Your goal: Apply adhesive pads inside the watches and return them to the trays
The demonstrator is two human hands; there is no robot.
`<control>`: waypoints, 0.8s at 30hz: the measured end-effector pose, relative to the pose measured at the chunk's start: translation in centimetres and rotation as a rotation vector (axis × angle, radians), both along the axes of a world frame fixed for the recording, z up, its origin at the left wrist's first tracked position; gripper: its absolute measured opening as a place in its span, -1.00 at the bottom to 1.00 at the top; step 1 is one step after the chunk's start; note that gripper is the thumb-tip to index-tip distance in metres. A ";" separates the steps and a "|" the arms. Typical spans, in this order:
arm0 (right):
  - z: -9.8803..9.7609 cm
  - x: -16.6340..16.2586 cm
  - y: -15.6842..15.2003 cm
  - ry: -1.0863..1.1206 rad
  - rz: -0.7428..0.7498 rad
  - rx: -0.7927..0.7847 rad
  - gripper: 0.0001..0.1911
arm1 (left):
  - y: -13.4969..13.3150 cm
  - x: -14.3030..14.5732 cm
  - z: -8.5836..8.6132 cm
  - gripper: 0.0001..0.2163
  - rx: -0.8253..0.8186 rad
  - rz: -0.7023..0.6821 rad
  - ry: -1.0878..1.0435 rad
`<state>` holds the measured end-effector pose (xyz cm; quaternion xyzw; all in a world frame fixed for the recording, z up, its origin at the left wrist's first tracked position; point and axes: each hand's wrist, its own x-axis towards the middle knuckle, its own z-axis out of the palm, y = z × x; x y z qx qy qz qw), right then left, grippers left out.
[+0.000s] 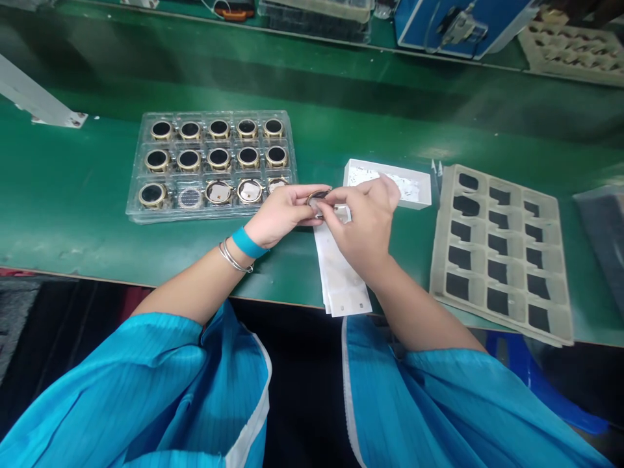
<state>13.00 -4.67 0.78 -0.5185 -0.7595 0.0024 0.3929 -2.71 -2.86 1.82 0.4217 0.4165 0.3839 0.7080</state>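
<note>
My left hand (280, 211) grips a small round watch case (316, 198) by its edge, low over the table. Thumb and forefinger of my right hand (363, 218) close on the same case from the right. A pale patch shows on it; my fingers hide most of the rest. Left of my hands is a clear plastic tray (131, 211) of gold-rimmed watches (188, 159), most with dark round faces up. Several in the front row, such as one watch case (249, 190), show a whitish inside. Beneath my right hand lie white paper strips (341, 279).
A white box (424, 188) with small white pieces stands behind my right hand. At right lies a beige compartment tray (521, 318) with dark pads. A white bracket (39, 91) reaches in from the left. Along the back are a shelf and a blue device (414, 26).
</note>
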 end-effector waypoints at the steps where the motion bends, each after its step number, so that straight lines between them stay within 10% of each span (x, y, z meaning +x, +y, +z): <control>1: 0.1 0.3 0.2 -0.003 -0.015 0.018 -0.89 | 0.0 0.0 0.0 -0.58 -0.014 -0.001 0.005; 12: 0.6 2.4 1.6 0.259 0.060 -0.024 -0.84 | 0.4 0.2 0.6 -0.83 -0.118 -0.002 0.057; 24: -0.5 0.4 0.9 0.034 0.250 -0.097 -0.69 | 0.3 0.4 -0.7 -0.89 0.090 -0.009 0.138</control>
